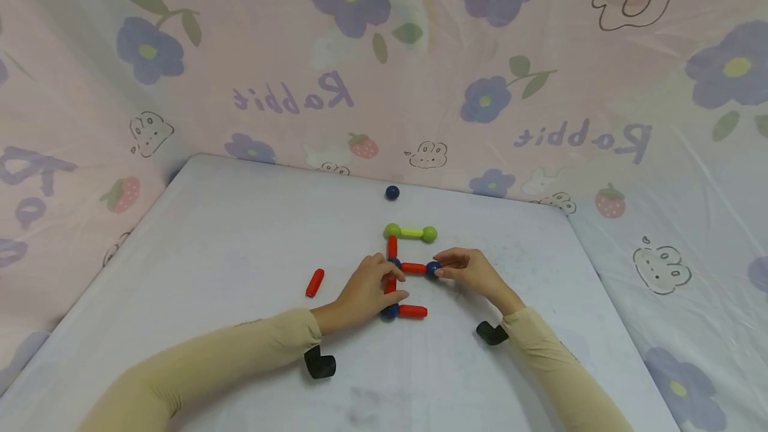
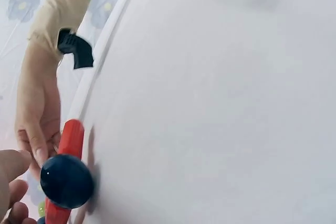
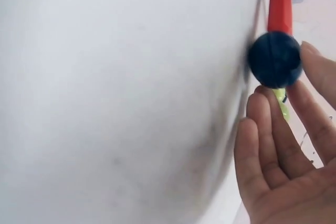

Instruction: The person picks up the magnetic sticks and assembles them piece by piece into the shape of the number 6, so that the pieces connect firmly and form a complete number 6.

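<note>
Magnetic-style sticks and balls form a connected figure on the table. My left hand (image 1: 367,289) curls over its upright side, thumb and index finger around the lower red stick (image 1: 391,285), which it partly hides. Just below, a blue ball (image 2: 67,181) joins another red stick (image 1: 413,312) pointing right. In the middle, a red stick (image 1: 413,268) runs right to a second blue ball (image 3: 275,59). My right hand (image 1: 471,273) pinches that ball between thumb and fingers. At the top, a green stick (image 1: 411,233) links two green balls (image 1: 429,234).
A loose red stick (image 1: 315,283) lies left of the figure. Toward the table's far edge sits a single blue ball (image 1: 393,193). Black wrist mounts (image 1: 320,363) stick out under both sleeves. Patterned cloth (image 1: 408,72) hangs behind and beside the white table (image 1: 252,232).
</note>
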